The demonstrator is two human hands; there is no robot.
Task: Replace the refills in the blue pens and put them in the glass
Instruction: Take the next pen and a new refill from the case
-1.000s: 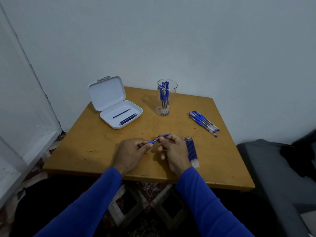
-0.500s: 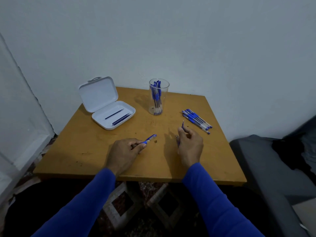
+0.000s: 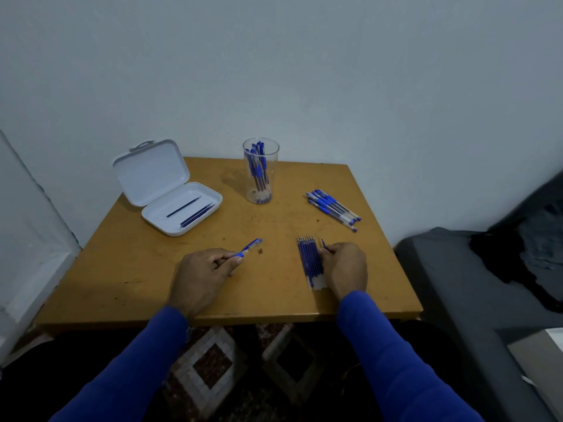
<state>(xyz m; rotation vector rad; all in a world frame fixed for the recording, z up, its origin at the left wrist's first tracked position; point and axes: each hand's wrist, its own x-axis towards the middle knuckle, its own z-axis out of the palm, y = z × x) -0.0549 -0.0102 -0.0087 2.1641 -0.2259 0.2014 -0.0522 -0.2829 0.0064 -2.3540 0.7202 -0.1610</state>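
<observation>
One pen barrel (image 3: 250,247) is gripped by the left hand (image 3: 201,275); one refill (image 3: 324,245) is pinched by the right hand (image 3: 345,268); three refills (image 3: 195,212) are seen in the case (image 3: 182,213).

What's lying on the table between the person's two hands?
In the head view, between the left hand and right hand: a tiny brown piece and a row of blue refills beside the right hand.

Left hand (image 3: 201,269) around a blue pen (image 3: 250,247), right hand (image 3: 345,266) beside a row of refills (image 3: 309,260).
</observation>
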